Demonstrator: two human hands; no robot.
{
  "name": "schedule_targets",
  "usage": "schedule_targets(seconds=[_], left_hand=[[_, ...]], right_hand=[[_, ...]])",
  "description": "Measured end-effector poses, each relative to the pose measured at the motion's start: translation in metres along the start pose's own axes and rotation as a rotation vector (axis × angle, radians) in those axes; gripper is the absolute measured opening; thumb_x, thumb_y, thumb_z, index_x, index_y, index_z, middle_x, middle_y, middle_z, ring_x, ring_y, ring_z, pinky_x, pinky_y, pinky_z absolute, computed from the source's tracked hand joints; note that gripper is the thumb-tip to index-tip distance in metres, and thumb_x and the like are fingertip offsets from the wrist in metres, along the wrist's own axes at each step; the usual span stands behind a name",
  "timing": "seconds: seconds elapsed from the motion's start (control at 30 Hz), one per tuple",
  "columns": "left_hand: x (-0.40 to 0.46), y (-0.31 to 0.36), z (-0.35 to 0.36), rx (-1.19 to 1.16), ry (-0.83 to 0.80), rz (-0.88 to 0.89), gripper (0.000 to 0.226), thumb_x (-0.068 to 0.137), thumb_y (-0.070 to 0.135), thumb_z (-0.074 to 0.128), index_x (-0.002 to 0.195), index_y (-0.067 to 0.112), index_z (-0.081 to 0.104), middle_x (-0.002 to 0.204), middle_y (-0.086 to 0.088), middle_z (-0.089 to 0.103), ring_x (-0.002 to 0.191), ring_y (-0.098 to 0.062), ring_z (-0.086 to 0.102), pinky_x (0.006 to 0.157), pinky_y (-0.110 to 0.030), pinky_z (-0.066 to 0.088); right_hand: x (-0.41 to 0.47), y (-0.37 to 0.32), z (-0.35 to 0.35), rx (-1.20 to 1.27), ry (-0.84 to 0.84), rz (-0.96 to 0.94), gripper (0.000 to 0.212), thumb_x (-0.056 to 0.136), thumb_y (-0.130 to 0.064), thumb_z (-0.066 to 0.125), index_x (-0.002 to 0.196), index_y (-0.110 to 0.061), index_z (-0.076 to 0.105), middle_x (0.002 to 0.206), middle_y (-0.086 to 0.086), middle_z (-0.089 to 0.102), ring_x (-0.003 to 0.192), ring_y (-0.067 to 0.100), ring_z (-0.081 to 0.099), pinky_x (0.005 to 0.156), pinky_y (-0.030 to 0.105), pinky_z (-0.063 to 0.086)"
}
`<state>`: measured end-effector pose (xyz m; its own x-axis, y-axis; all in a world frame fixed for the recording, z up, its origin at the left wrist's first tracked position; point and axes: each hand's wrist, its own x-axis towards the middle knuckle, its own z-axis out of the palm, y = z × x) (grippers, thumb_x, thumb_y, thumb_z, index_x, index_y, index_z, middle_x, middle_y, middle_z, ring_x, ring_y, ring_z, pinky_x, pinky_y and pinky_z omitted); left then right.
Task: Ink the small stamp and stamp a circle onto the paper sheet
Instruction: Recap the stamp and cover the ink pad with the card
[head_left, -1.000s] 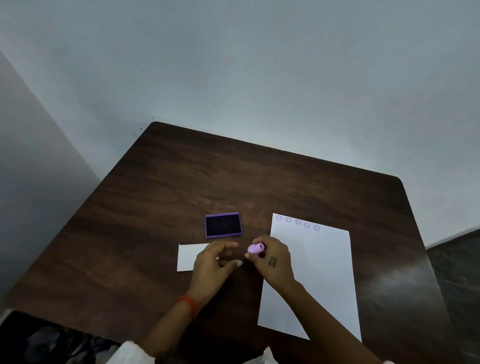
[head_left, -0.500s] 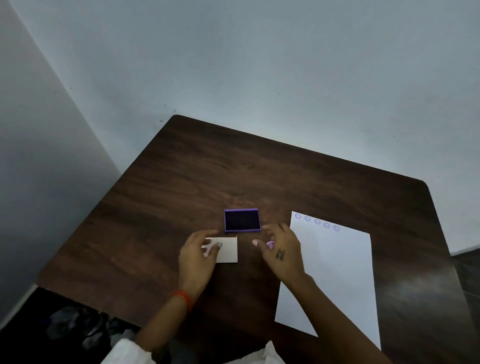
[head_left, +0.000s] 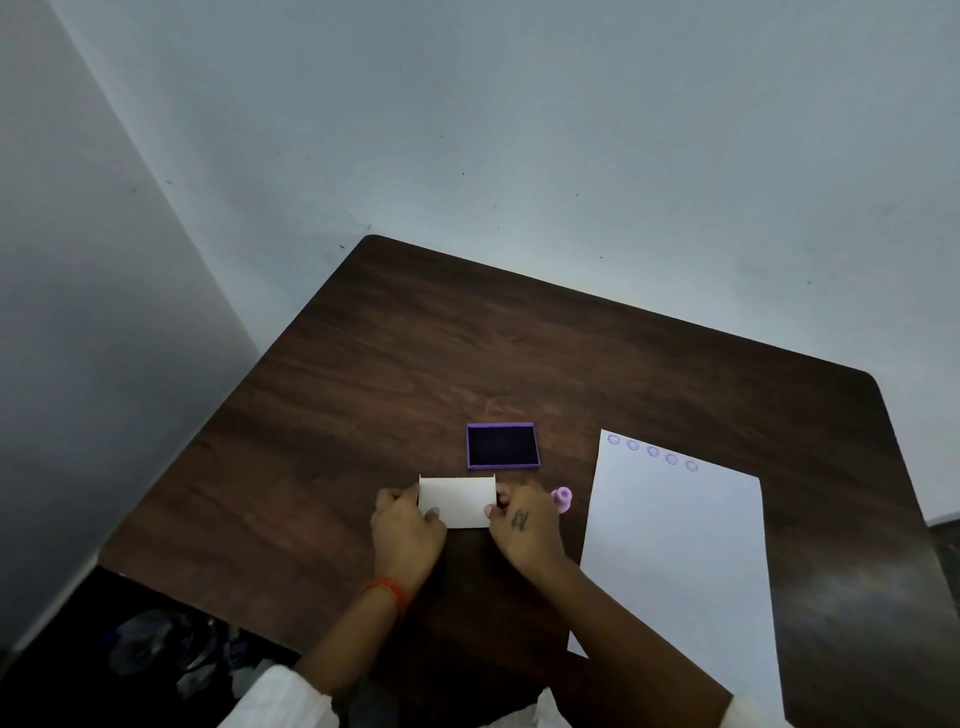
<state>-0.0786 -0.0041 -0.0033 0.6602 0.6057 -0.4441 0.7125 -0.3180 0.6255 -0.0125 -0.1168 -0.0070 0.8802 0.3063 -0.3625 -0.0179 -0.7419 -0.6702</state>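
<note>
On the dark wooden table (head_left: 571, 364), near its front edge, both hands grip a small white card (head_left: 457, 501) by its short sides. The left hand (head_left: 408, 535) pinches the left edge, thumb lying on top of the card and the other fingers (head_left: 387, 499) curled behind it. The right hand (head_left: 522, 530) pinches the right edge in the same way, thumb on top. Whether the card lies flat or is lifted off the wood I cannot tell.

The stamp (head_left: 562, 499), pale purple, rests on the table just right of the right hand, between that hand and the paper (head_left: 680, 561), with no hand on it. The pad (head_left: 503, 446), a purple-rimmed tray with a dark inked face, sits open just beyond the card. The paper lies to the right, slightly askew, its near end running under the right forearm. Five purple circles (head_left: 652, 451) run in a row along its far edge.
</note>
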Motion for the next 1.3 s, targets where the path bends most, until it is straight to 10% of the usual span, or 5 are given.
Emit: schedule_targets(seconds=[1.3], left_hand=[[0.037, 0.066, 0.031, -0.113, -0.009, -0.008, 0.047, 0.084, 0.021, 0.062, 0.129, 0.012, 0.048, 0.133, -0.015, 0.046, 0.118, -0.029, 0.050, 0.101, -0.040, 0.043]], right_hand=[[0.060, 0.008, -0.036, -0.023, 0.240, 0.066, 0.027, 0.084, -0.019, 0.063, 0.110, -0.011, 0.062, 0.116, 0.010, 0.067, 0.103, 0.024, 0.063, 0.087, 0.029, 0.052]])
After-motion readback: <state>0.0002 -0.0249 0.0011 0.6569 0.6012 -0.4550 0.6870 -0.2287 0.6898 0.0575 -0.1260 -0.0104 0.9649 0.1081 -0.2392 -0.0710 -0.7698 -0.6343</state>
